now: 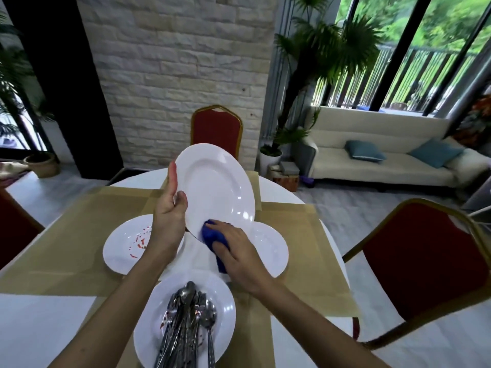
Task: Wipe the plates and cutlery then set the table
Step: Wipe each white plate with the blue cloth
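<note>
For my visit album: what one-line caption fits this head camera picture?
Left hand tilts a white plate while the right hand wipes its lower edge with a blue cloth.

held plate (215, 187): white | cloth (212, 236): blue | left plate (125, 245): red-smeared

No readable text, label, brand, number or sign anywhere in view. Plates, cutlery, cloth, tabletop, chairs, stone wall: all unmarked. Small box on floor by plant pot: too blurred to read.
</note>
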Available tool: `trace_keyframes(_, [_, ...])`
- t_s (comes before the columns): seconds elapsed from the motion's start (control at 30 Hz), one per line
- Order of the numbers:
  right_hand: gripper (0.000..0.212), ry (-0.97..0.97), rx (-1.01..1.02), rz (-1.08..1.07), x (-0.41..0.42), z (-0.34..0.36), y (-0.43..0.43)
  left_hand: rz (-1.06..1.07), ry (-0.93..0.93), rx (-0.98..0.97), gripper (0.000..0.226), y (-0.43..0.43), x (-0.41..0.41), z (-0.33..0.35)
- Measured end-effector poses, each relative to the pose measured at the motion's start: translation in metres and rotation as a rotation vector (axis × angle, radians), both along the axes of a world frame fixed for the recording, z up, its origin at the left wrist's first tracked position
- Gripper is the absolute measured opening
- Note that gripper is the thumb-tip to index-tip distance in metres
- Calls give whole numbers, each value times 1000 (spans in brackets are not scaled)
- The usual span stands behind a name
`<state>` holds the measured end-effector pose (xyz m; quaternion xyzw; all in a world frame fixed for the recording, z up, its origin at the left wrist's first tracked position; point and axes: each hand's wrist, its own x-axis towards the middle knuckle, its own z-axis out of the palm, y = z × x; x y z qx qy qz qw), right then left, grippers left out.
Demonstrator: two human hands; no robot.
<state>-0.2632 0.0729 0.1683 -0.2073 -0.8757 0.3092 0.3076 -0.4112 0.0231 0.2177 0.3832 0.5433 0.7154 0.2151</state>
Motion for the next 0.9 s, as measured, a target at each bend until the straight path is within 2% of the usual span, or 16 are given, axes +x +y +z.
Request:
trace_keyframes(0.07, [39, 37, 19, 119, 7, -2, -7, 19, -18, -13, 56, 0, -6, -2])
trace_keyframes(0.17, [44, -57, 119, 181, 20, -16, 24, 22, -4, -17, 57, -2, -11, 1])
trace_keyframes(0.27, [44, -173, 165, -20, 28, -15, 79, -45, -22, 0, 55, -7, -11, 7])
trace_keyframes(0.37, [47, -271, 424, -253, 20, 6, 118, -160, 34, -79, 52, -8, -7, 6])
trace_keyframes(0.43, [50, -215, 596, -311, 12, 31, 127, -275, -19, -105, 49, -8, 0, 5])
trace_keyframes(0.5, [51, -179, 656, -266, 6, 58, 128, -348, -9, -122, 47, -9, 1, 5])
trace_keyframes(0.57, [50, -194, 566, -173, 2, 82, 127, -377, 3, -129, 44, -8, -6, 6])
trace_keyframes(0.7, [51, -258, 72, -34, 8, 97, 126, -333, 62, -193, 42, -6, -20, 19])
trace_keyframes(0.77, [45, -177, -105, -43, 10, 93, 126, -297, -5, -212, 46, -3, -22, 24])
trace_keyframes(0.87, [39, 50, -377, -139, 11, 85, 124, -207, -154, -145, 77, -1, -23, 22])
trace_keyframes(0.9, [38, 150, -450, -198, 11, 81, 126, -187, -216, -99, 78, -1, -20, 17])
